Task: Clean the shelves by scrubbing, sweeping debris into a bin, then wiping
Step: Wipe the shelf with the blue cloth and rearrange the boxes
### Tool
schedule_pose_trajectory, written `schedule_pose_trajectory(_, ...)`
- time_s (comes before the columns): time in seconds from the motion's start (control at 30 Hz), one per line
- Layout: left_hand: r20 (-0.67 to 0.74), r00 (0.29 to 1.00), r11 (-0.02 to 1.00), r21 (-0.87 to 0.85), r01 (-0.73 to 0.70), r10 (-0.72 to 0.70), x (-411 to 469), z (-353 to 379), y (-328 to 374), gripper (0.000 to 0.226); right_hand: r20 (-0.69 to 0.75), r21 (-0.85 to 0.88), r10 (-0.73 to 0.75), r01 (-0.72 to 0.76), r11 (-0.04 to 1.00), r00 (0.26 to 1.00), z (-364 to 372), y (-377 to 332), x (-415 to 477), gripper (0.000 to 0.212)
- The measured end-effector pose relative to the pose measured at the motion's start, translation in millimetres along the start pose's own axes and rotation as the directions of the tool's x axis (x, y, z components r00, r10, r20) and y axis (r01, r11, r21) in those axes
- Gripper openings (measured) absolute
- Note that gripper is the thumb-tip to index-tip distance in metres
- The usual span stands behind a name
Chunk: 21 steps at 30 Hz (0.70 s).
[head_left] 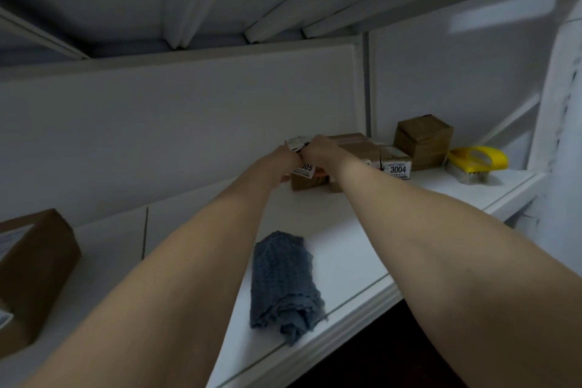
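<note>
Head view: both arms reach to the centre of the frame, where the left hand (283, 164) and right hand (319, 151) meet on a labelled box (304, 183) standing on the shelf (362, 246). Left hand: fingers curled round the box's left side. Right hand: laid over the top and bent onto it, with the fingertips hidden. The brush (475, 164) lies at the right of the frame, near the shelf end, beside a box stack (422, 142). The cloth (283, 280), folded, lies at lower centre with one end at the shelf's front edge. No bin is in view. Judgement: the box is probably being moved to free the surface, and scrubbing has not yet begun. Hazards: the 3004 box (395, 164) sits just beside the held one, so a sideways pull may drag or topple it. A forearm passing low over the cloth may sweep it off the front edge. A grip on the label rather than the carton may tear the label.
</note>
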<state>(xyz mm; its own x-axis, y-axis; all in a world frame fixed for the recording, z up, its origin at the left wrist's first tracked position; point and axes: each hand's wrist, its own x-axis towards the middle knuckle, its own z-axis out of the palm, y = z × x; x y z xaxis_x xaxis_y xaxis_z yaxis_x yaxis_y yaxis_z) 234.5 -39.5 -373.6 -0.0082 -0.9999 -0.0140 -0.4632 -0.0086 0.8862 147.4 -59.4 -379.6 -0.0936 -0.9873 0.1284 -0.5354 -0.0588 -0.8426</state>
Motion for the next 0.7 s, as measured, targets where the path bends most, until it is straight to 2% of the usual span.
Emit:
schedule_pose_trajectory(0.1,-0.018,1.000,1.000,-0.004,0.013,-0.013,1.8,-0.7,-2.5,0.026,-0.020,0.045,-0.017,0.018,0.999,1.000,-1.9,1.8,3.2,0.031)
schedule_pose_trajectory(0.2,-0.078,0.996,0.999,-0.021,0.034,-0.035,0.5,-9.3,-8.1,0.036,-0.045,0.066,-0.065,0.068,0.995,0.997,-0.5,-2.8,1.6,0.018)
schedule_pose_trajectory(0.3,-0.156,0.985,0.994,-0.087,0.065,-0.078,-3.7,-26.6,-15.0,0.039,-0.061,0.012,-0.072,0.073,0.997,0.996,6.0,-13.5,-0.6,0.029)
schedule_pose_trajectory(0.37,-0.166,0.981,0.982,-0.175,0.069,-0.098,-8.2,-41.1,-18.4,0.028,-0.050,0.040,-0.056,0.058,0.998,0.997,15.0,-20.2,-1.4,0.029)
schedule_pose_trajectory(0.47,-0.233,0.964,0.972,-0.220,0.079,-0.131,-25.3,-70.1,-21.9,0.012,0.014,0.113,-0.059,0.057,0.992,0.998,35.7,-33.7,-3.5,0.030)
schedule_pose_trajectory(0.6,-0.341,0.923,0.975,-0.188,0.120,-0.179,-47.9,-118.9,-33.4,0.010,0.152,0.214,-0.007,-0.026,0.976,0.988,64.0,-58.8,-16.3,0.027)
schedule_pose_trajectory(0.7,-0.363,0.904,0.969,-0.176,0.173,-0.228,-70.4,-149.6,-42.0,0.009,0.281,0.244,-0.019,-0.053,0.968,0.960,81.5,-79.6,-33.2,0.016)
